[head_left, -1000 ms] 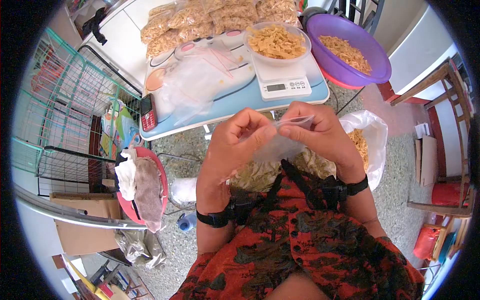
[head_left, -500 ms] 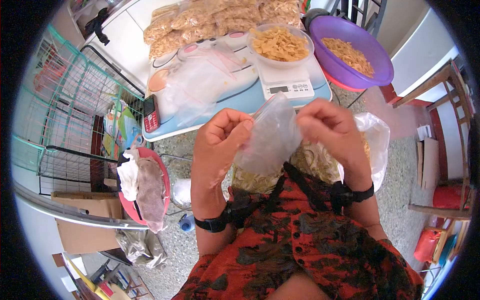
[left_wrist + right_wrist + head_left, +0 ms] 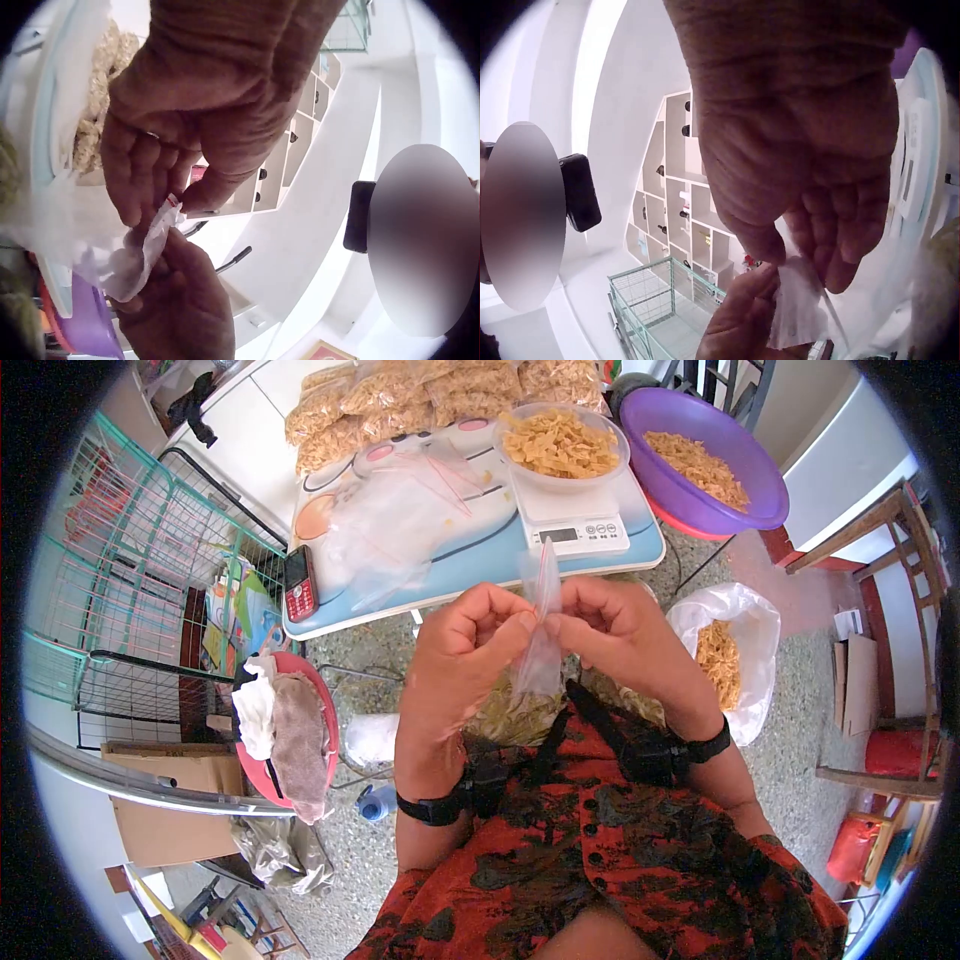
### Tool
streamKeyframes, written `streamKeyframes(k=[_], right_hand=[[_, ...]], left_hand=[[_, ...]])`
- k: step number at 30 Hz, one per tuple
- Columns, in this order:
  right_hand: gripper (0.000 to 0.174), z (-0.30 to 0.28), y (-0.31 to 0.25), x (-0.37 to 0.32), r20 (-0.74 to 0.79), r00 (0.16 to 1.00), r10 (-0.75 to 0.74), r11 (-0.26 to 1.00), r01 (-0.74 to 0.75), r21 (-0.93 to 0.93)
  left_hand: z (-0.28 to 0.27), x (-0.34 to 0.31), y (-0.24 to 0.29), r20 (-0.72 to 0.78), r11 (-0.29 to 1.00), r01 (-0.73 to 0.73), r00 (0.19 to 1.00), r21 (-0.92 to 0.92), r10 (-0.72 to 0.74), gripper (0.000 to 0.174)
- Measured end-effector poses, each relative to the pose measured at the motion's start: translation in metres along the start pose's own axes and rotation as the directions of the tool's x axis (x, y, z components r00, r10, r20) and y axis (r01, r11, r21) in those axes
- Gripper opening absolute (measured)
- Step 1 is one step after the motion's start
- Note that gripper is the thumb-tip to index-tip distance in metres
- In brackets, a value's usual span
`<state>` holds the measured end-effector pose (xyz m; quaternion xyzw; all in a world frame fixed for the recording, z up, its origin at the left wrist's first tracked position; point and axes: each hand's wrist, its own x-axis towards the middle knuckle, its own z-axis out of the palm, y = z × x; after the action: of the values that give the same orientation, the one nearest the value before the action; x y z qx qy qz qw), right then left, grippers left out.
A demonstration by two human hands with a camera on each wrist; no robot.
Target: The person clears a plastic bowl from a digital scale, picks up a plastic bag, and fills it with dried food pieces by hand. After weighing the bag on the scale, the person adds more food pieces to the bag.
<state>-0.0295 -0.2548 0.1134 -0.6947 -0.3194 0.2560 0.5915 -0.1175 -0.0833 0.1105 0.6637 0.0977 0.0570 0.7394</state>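
A clear zip-top plastic bag [image 3: 541, 672] with a red line along its mouth hangs upright between the two hands, just beyond the person's lap. My left hand [image 3: 458, 650] pinches its left side between thumb and fingers. From the other side, my right hand [image 3: 632, 650] pinches it too, the fingertips of both hands close together. In the left wrist view the bag [image 3: 146, 262] looks gathered and creased between the hands. Beyond them, a white digital scale [image 3: 580, 538] stands on the low table [image 3: 470, 565], bearing a clear bowl [image 3: 560, 482] of yellowish dried strips.
More flat plastic bags [image 3: 385, 525] lie on the table beside a red phone [image 3: 299, 582]. Filled bags [image 3: 385, 405] are piled at the back. A purple basin [image 3: 755, 480] of strips stands right, a white sack [image 3: 760, 630] below. A red basin [image 3: 327, 720] holds cloths.
The right hand came off the bag half a second ago, leaving the left holding it, and now pinches it again. The bag has turned from broad side to nearly edge-on.
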Motion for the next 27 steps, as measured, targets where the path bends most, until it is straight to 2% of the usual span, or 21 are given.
streamKeyframes(k=[2, 7, 11, 16, 20, 25, 27], right_hand=[[0.019, 0.001, 0.005, 0.0, -0.033, 0.999, -0.011, 1.0, 0.011, 0.0], [0.02, 0.001, -0.001, -0.001, 0.003, 1.0, 0.005, 1.0, -0.005, 0.009], [0.022, 0.0, 0.002, 0.0, 0.024, 0.999, -0.034, 0.999, 0.034, -0.022], [0.024, 0.001, -0.003, -0.001, 0.002, 1.0, -0.007, 0.998, 0.007, 0.062], [0.027, 0.001, -0.002, 0.001, -0.02, 0.999, 0.048, 0.992, -0.046, 0.121], [0.028, 0.002, -0.006, 0.003, 0.001, 1.0, 0.023, 1.0, -0.023, 0.012], [0.026, 0.004, -0.006, 0.004, -0.012, 1.0, 0.016, 1.0, -0.016, -0.013]], left_hand=[[0.0, 0.001, -0.001, -0.017, 1.0, -0.007, 1.0, 0.008, 0.007, 0.012], [0.0, 0.005, -0.006, -0.072, 0.998, -0.045, 0.997, -0.045, 0.041, 0.01], [-0.003, 0.004, -0.005, -0.052, 0.992, -0.019, 0.999, -0.121, 0.013, 0.008], [-0.003, 0.002, -0.001, -0.015, 0.989, 0.003, 1.0, -0.149, -0.005, 0.007], [0.002, 0.002, -0.003, -0.009, 0.994, -0.09, 0.996, -0.054, 0.09, 0.009], [0.007, 0.0, 0.001, -0.003, 0.959, -0.203, 0.978, 0.2, 0.207, 0.011], [0.006, 0.0, 0.001, -0.006, 0.954, -0.179, 0.982, 0.24, 0.186, 0.011]])
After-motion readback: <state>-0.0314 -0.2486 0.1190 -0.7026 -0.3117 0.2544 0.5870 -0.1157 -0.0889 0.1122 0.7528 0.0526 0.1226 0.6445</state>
